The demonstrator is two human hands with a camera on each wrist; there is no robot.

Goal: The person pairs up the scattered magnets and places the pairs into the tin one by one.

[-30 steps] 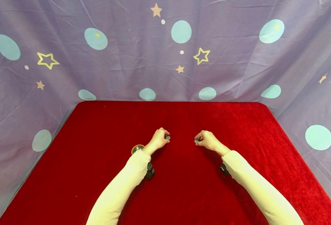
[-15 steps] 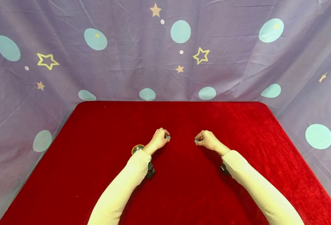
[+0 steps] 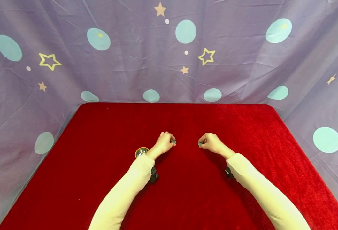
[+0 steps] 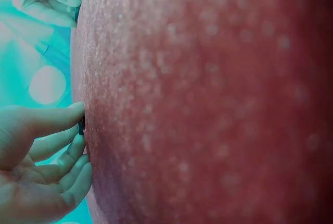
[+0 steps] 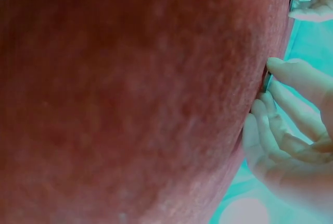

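Observation:
Near the middle of the table my left hand [image 3: 164, 142] pinches a small grey disc [image 3: 173, 141] between thumb and fingertips. Across a gap to the right, my right hand [image 3: 212, 142] pinches a second grey disc [image 3: 199, 144] the same way. Each disc sits low at the cloth. The left wrist view catches the left disc [image 4: 80, 126] as a thin dark edge below the thumb, its other fingers bent loosely. From the right wrist, the right disc [image 5: 267, 82] also shows edge-on between thumb and finger. The discs' exact kind cannot be told.
A small shiny metal bowl-like thing [image 3: 141, 152] with an orange rim lies beside the left wrist, partly hidden by it. Red plush cloth [image 3: 186, 188] covers the table. A lilac curtain [image 3: 134, 70] with stars and dots hangs at the back and both sides.
The left hand has shifted slightly to the right with its disc, which now looks darker. My right hand and its disc have barely moved.

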